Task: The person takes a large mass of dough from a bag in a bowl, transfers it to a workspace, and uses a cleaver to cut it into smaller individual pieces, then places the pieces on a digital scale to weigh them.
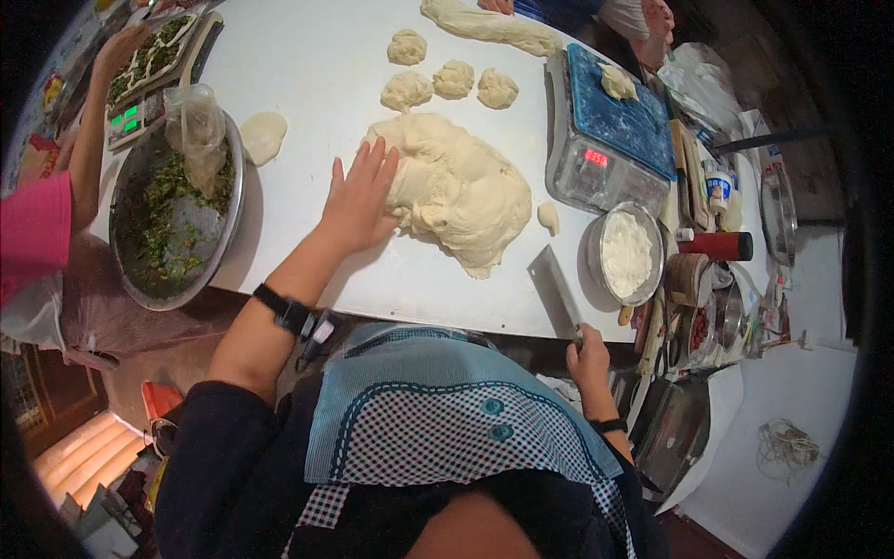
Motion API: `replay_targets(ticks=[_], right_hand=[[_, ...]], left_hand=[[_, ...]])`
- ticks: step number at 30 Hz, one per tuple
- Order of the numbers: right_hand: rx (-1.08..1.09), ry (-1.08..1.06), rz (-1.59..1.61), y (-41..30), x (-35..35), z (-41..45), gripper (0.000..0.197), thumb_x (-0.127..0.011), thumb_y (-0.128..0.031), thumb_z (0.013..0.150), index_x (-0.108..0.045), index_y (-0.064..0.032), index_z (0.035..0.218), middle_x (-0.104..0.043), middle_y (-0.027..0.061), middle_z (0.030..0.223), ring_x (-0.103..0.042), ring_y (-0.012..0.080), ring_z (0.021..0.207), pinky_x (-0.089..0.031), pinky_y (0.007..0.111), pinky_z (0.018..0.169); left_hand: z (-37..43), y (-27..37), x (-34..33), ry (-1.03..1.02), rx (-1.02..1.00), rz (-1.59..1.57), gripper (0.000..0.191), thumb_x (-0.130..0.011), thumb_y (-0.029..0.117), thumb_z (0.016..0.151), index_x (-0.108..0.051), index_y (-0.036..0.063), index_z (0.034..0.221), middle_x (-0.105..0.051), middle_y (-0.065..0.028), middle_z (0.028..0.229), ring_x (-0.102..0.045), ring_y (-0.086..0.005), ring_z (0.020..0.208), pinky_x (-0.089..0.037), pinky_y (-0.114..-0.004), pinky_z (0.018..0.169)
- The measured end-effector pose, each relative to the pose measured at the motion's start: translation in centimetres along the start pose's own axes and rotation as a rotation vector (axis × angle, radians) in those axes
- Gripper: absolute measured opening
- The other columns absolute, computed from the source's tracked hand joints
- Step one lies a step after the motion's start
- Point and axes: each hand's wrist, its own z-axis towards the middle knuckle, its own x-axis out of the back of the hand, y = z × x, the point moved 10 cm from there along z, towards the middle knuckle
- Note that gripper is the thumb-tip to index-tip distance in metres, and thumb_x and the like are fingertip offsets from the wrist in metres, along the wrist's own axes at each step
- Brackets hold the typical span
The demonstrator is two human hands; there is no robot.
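A large, lumpy mass of dough (471,189) lies on the white tabletop (300,209) in front of me. My left hand (363,199) rests against its left edge, palm down and fingers spread. Lower right, my right hand (590,360) grips the handle of a cleaver (555,283), its blade over the table's front edge area. Between the blade and the digital scale (607,168) lies a small scrap of dough (548,218). On the scale's blue top sits a dough piece (618,82). Several dough lumps (454,78) are grouped beyond the large mass.
A steel bowl (659,244) of flour (626,253) stands right of the cleaver. At left are a metal basin (237,202) with chopped green filling, a flat dough round (263,138) and a co-worker's arm (91,140). A long dough roll (489,28) lies at the far edge.
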Motion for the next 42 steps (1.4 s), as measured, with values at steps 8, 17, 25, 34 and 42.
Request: replay_targets(ticks=[8,17,25,34,42], right_hand=[[-0.217,0.027,0.570,-2.0,1.1,1.9,0.014,-0.057,-0.014,0.090,-0.057,0.0001,0.088,-0.054,0.0173,0.070,-0.055,0.0282,0.060,-0.045,0.034,0.059],[-0.285,0.103,0.717,-0.1,2.4,2.5,0.017,-0.056,-0.017,0.093,-0.058,-0.0004,0.089,-0.055,0.0110,0.068,-0.051,0.0173,0.060,-0.044,0.030,0.059],[-0.383,0.077,0.780,1.0,1.3,0.2,0.019,-0.058,-0.019,0.093,-0.058,0.0004,0.090,-0.055,0.0120,0.069,-0.050,0.0171,0.061,-0.045,0.030,0.061],[-0.444,0.095,0.783,3.0,0.4,-2.4,0.021,-0.057,-0.018,0.093,-0.056,0.0016,0.085,-0.053,0.0125,0.067,-0.048,0.0184,0.059,-0.043,0.031,0.059],[-0.044,0.090,0.246,-0.2,2.7,0.6,0.026,-0.066,-0.012,0.079,-0.058,-0.0055,0.102,-0.056,0.0155,0.080,-0.058,0.0363,0.068,-0.049,0.041,0.060]], left_hand=[[-0.8,13.8,-1.4,-0.077,-0.518,0.007,0.095,-0.077,0.037,0.071,-0.025,0.0158,0.148,-0.015,-0.0171,0.155,-0.018,-0.0349,0.143,-0.025,-0.060,0.108],[11.3,11.4,-1.8,-0.091,-0.099,-0.342,0.043,-0.068,0.016,0.071,-0.055,0.0125,0.112,-0.058,-0.0077,0.108,-0.053,-0.0287,0.106,-0.029,-0.051,0.104],[7.6,16.0,-4.0,0.005,-0.299,0.011,0.084,-0.075,0.034,0.069,-0.037,0.0162,0.141,-0.037,-0.0224,0.140,-0.030,-0.0405,0.133,-0.021,-0.060,0.107],[3.1,10.8,-0.9,0.024,-0.123,0.095,0.096,-0.082,0.045,0.061,-0.038,0.0237,0.143,-0.026,-0.0176,0.151,-0.026,-0.0414,0.138,-0.027,-0.071,0.098],[4.7,9.0,-1.3,0.096,-0.174,0.118,0.077,-0.078,0.023,0.070,-0.043,0.0232,0.138,-0.036,-0.0140,0.146,-0.036,-0.0337,0.133,-0.029,-0.058,0.104]])
